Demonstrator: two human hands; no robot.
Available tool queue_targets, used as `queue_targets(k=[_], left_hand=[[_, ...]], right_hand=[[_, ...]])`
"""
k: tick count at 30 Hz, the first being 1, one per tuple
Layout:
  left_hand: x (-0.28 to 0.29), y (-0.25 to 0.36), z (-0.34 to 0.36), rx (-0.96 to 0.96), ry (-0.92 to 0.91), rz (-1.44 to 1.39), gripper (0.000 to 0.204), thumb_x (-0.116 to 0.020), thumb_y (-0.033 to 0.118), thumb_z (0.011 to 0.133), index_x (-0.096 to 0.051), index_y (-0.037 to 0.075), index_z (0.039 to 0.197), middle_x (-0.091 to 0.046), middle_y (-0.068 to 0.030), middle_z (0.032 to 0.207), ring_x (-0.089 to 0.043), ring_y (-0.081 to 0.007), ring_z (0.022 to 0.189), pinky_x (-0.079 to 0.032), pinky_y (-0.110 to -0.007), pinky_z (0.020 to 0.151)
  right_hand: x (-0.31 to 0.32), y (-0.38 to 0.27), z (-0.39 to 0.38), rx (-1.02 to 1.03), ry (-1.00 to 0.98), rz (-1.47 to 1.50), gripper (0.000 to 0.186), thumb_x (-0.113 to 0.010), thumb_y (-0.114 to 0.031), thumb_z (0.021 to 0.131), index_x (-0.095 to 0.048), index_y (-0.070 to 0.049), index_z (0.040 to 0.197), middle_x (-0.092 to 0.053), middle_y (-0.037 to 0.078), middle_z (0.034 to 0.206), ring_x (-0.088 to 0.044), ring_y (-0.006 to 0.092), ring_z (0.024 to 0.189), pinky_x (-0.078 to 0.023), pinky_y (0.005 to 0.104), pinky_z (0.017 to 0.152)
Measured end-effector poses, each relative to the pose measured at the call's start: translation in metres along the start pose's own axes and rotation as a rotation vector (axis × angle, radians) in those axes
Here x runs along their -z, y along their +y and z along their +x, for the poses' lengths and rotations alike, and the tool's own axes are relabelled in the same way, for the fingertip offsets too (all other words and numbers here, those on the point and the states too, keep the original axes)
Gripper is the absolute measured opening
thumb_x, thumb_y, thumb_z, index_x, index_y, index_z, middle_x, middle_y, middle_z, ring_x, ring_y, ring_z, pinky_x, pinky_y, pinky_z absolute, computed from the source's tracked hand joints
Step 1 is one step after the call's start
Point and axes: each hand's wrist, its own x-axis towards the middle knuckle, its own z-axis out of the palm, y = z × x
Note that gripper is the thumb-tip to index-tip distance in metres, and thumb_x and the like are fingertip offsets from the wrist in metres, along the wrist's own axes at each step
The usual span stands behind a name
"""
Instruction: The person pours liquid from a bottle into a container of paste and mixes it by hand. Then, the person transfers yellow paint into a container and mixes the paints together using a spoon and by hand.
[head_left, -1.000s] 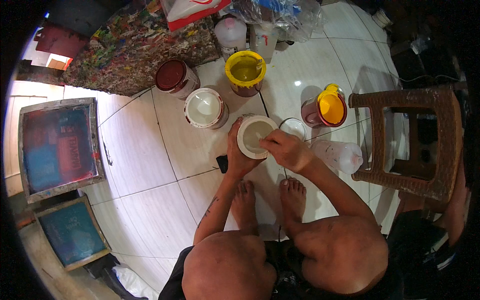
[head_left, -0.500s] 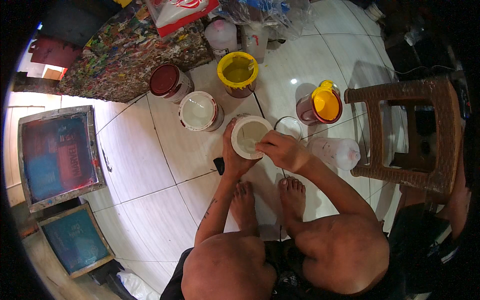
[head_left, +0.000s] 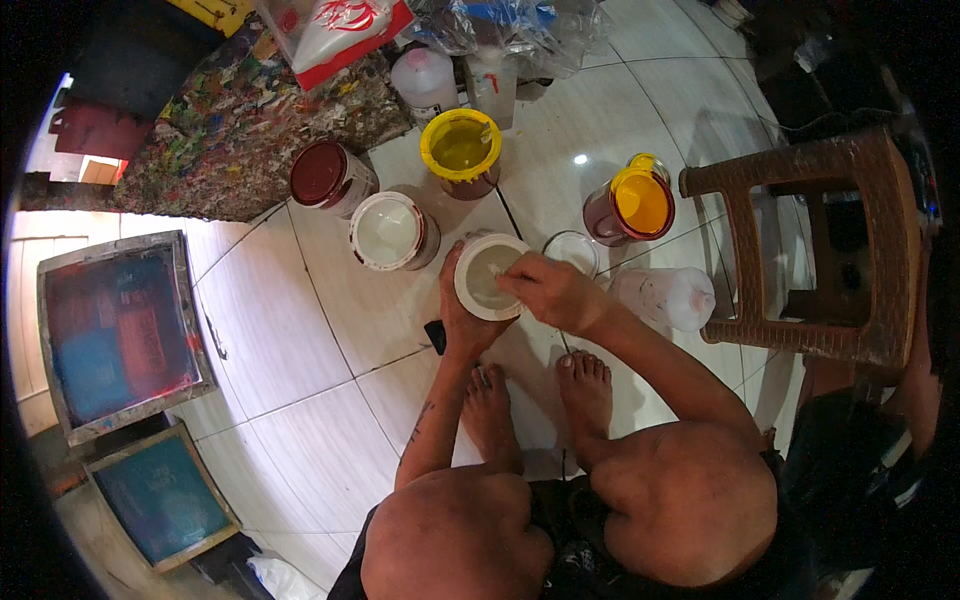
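Note:
In the middle, my left hand (head_left: 460,315) grips a white tub (head_left: 488,240) holding pale, milky liquid. My right hand (head_left: 550,295) pinches a thin pale stirrer (head_left: 497,272) that dips into it. Around the tub stand a can of white paint (head_left: 388,228), a closed can with a dark red lid (head_left: 320,172), a yellow-rimmed bucket of olive-yellow paint (head_left: 460,148) and a can of bright yellow paint (head_left: 640,202). A round pale lid (head_left: 570,250) and a translucent bottle (head_left: 665,298) lie to the right.
At the left are two framed screens (head_left: 125,335) (head_left: 163,497). A brown plastic stool (head_left: 880,240) is at the right. A paint-crusted board (head_left: 240,120), plastic bags (head_left: 530,35) and jugs (head_left: 420,85) line the top. My bare feet (head_left: 585,390) rest on white tiles (head_left: 270,350).
My right hand has shifted slightly left, moving the stirrer inside the tub. The camera view has turned a little, so the surroundings sit differently in the picture.

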Motion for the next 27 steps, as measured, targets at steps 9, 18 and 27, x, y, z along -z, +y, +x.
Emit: queue_targets(k=[9, 18, 27], left_hand=[[-0.001, 0.002, 0.004, 0.010, 0.014, -0.070, 0.112, -0.095, 0.026, 0.059, -0.031, 0.000, 0.147, -0.047, -0.0216, 0.144, -0.051, -0.0362, 0.130, -0.042, -0.044, 0.108], [0.001, 0.007, 0.006, -0.037, -0.002, -0.010, 0.111, -0.095, 0.024, 0.060, -0.031, 0.002, 0.148, -0.046, -0.0219, 0.144, -0.049, -0.0388, 0.131, -0.040, -0.046, 0.109], [-0.012, -0.001, 0.003, -0.061, -0.023, -0.027, 0.110, -0.095, 0.023, 0.059, -0.031, 0.002, 0.147, -0.041, -0.0233, 0.146, -0.041, -0.0435, 0.136, -0.035, -0.052, 0.113]], right_hand=[[0.003, 0.002, 0.007, 0.032, 0.060, 0.022, 0.021, -0.067, -0.004, 0.083, -0.072, -0.006, 0.103, -0.063, 0.010, 0.096, -0.067, 0.0264, 0.087, -0.057, 0.0348, 0.075], [0.017, 0.001, 0.011, 0.076, -0.050, -0.043, 0.028, -0.066, -0.002, 0.079, -0.068, -0.003, 0.108, -0.062, 0.009, 0.098, -0.065, 0.0248, 0.093, -0.057, 0.0351, 0.074], [0.015, 0.001, -0.007, 0.013, -0.152, -0.001, 0.029, -0.068, -0.002, 0.078, -0.069, -0.004, 0.108, -0.062, 0.009, 0.097, -0.066, 0.0262, 0.090, -0.057, 0.0365, 0.073]])
